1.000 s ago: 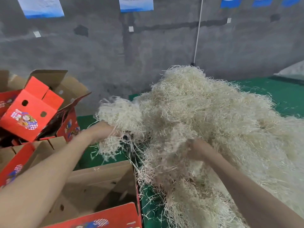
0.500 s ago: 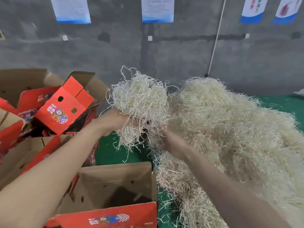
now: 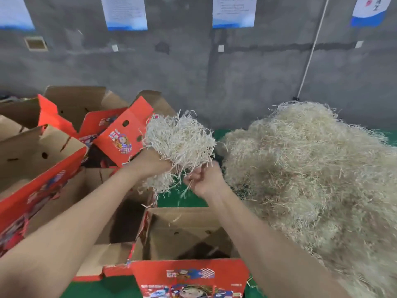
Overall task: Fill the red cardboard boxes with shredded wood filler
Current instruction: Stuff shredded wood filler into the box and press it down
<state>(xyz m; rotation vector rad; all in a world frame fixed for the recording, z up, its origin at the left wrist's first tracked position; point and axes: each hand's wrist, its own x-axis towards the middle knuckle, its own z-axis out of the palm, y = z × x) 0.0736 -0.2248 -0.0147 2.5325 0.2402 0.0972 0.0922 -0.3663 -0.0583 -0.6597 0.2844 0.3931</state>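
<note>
Since half a second earlier, both hands had drawn the torn-off clump leftward, clear of the heap and toward the boxes. One great heap of shredded wood filler lay on the right of the green bench. At least five red cardboard boxes crowded the left and front, overlapping too much for a surer count; the nearest stood open and seemed unfilled. A single clump hung above the gap between boxes and heap. It looked light, springy and tangled, likely to shed, so it was best taken as a cupped bundle from beneath. The left hand gripped its underside; the right hand, fingers curled, pinched a few trailing strands.
</note>
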